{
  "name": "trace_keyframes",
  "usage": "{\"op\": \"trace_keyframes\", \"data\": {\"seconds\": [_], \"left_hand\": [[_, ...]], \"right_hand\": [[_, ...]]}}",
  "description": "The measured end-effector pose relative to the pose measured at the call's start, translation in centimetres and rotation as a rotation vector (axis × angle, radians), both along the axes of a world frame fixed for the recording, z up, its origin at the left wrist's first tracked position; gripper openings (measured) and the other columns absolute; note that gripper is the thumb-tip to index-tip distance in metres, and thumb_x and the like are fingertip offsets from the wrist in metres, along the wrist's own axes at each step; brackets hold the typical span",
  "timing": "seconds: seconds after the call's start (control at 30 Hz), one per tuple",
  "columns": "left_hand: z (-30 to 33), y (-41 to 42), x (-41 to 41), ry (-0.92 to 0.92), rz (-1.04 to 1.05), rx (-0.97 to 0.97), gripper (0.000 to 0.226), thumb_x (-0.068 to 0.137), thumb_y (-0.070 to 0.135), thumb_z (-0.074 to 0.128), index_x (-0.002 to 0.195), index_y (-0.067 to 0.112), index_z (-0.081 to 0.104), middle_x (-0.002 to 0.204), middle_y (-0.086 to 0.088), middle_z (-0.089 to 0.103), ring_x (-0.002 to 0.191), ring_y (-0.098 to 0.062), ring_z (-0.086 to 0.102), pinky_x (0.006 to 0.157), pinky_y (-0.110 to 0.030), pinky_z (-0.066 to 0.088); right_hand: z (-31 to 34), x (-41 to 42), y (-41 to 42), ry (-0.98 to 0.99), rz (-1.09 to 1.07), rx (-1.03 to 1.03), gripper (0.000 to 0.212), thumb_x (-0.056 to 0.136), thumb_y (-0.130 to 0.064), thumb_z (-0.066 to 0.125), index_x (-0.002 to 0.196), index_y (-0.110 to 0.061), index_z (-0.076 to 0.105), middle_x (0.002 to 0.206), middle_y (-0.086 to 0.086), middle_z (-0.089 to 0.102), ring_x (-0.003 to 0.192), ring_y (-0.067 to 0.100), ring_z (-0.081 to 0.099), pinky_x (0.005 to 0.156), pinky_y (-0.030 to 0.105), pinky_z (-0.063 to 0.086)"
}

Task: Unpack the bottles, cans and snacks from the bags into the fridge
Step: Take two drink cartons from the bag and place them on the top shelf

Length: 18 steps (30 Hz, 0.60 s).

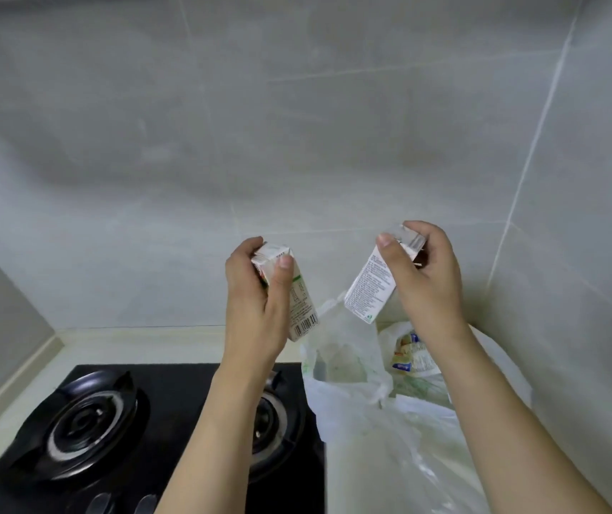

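Holding one small drink carton in each hand, both lifted clear above the counter: left hand [256,302] is clamped round the left carton [298,309], thumb on the front face and fingers wrapped behind, barcode end pointing down; right hand [423,280] pinches the right carton [367,291] near its top, thumb over the upper edge, so it hangs tilted with the printed side panel facing the camera. The fridge is not in view, so the step in hand looks like carrying the pair off to it. To do it well: keep grips on the flat faces, not the folded top flaps, squeeze lightly because thin card walls dent, and turn away without brushing the bags. Cartons are slim rectangular bricks, smooth coated card, white with small print and a bit of green. Below them, thin crinkly translucent white plastic bags [349,369] slump on the pale counter [141,345]; a printed snack packet [412,356] sits inside one, still to unpack. Glossy black gas hob [171,387] with round ringed burners lies left, touching the bag edge. Wall is matte grey tile.
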<state>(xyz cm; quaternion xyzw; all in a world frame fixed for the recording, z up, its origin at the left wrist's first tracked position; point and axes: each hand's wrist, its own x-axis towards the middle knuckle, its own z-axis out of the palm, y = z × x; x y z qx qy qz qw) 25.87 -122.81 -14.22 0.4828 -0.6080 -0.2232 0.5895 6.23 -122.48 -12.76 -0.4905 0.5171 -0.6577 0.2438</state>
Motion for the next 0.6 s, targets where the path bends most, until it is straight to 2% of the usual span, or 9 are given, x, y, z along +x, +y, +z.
{"op": "trace_keyframes", "data": {"seconds": [0.1, 0.27, 0.33, 0.47, 0.6], "left_hand": [[0.5, 0.8, 0.8, -0.072, 0.051, -0.057, 0.059, 0.090, 0.065, 0.041, 0.135, 0.027, 0.038, 0.129, 0.006, 0.047, 0.110, 0.002, 0.051, 0.083, -0.015, 0.042], [1.2, 3.3, 1.8, -0.109, 0.167, -0.092, 0.054, 0.092, 0.066, 0.040, 0.134, 0.032, 0.037, 0.128, 0.008, 0.046, 0.110, 0.001, 0.052, 0.087, -0.025, 0.047], [1.5, 4.4, 2.7, -0.148, 0.216, -0.102, 0.049, 0.094, 0.063, 0.041, 0.133, 0.036, 0.035, 0.127, 0.008, 0.047, 0.109, -0.001, 0.053, 0.087, -0.029, 0.050], [1.9, 6.6, 4.9, -0.201, 0.353, -0.105, 0.048, 0.093, 0.064, 0.041, 0.132, 0.038, 0.034, 0.125, 0.005, 0.049, 0.108, -0.008, 0.055, 0.087, -0.039, 0.052], [1.8, 9.2, 6.8, -0.257, 0.491, -0.102, 0.047, 0.094, 0.063, 0.042, 0.133, 0.037, 0.034, 0.124, 0.005, 0.049, 0.109, -0.010, 0.055, 0.088, -0.039, 0.051]], "right_hand": [[0.5, 1.4, 0.5, 0.065, 0.059, 0.001, 0.050, 0.076, -0.053, 0.072, 0.117, -0.029, 0.055, 0.097, -0.012, 0.064, 0.079, -0.009, 0.061, 0.062, 0.007, 0.045], [2.3, 3.2, 1.3, 0.216, 0.174, -0.016, 0.070, 0.060, -0.070, 0.066, 0.117, -0.030, 0.056, 0.096, -0.015, 0.065, 0.084, -0.005, 0.061, 0.067, 0.011, 0.045], [2.7, 4.1, 1.3, 0.236, 0.229, -0.028, 0.071, 0.061, -0.070, 0.066, 0.118, -0.030, 0.056, 0.099, -0.014, 0.066, 0.087, -0.003, 0.062, 0.071, 0.016, 0.047], [2.6, 6.5, 1.5, 0.264, 0.350, -0.042, 0.068, 0.063, -0.067, 0.069, 0.119, -0.029, 0.056, 0.098, -0.012, 0.066, 0.086, -0.001, 0.063, 0.072, 0.019, 0.049], [2.2, 9.1, 1.9, 0.266, 0.480, -0.040, 0.073, 0.059, -0.072, 0.064, 0.119, -0.031, 0.055, 0.099, -0.013, 0.066, 0.087, -0.002, 0.062, 0.071, 0.017, 0.047]]}}
